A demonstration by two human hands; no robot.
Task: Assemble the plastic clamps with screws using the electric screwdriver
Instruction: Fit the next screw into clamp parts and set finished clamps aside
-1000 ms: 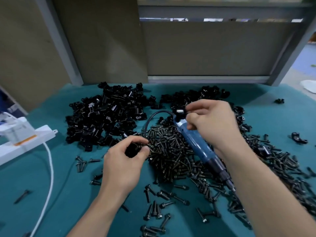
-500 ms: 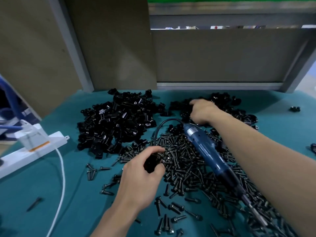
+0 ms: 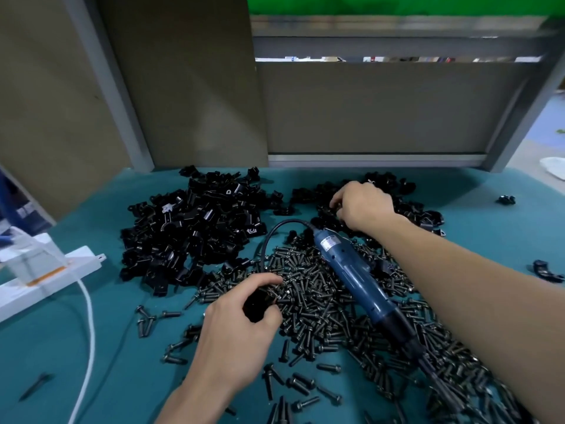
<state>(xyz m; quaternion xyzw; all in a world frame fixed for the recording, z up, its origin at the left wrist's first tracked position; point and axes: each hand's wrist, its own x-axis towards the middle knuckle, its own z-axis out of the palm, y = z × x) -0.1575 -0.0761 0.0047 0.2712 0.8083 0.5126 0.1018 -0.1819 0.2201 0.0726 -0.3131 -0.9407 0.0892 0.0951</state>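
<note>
A black plastic clamp sits pinched in the left hand, whose fingers curl around it at the near edge of the heap of dark screws. The blue electric screwdriver lies ungripped across that heap, bit end toward the camera, under the right forearm. The right hand reaches into the far pile of clamps, fingers bent down among them; whether they grasp one cannot be told. A larger clamp pile lies to the left on the teal surface, near a white power strip.
</note>
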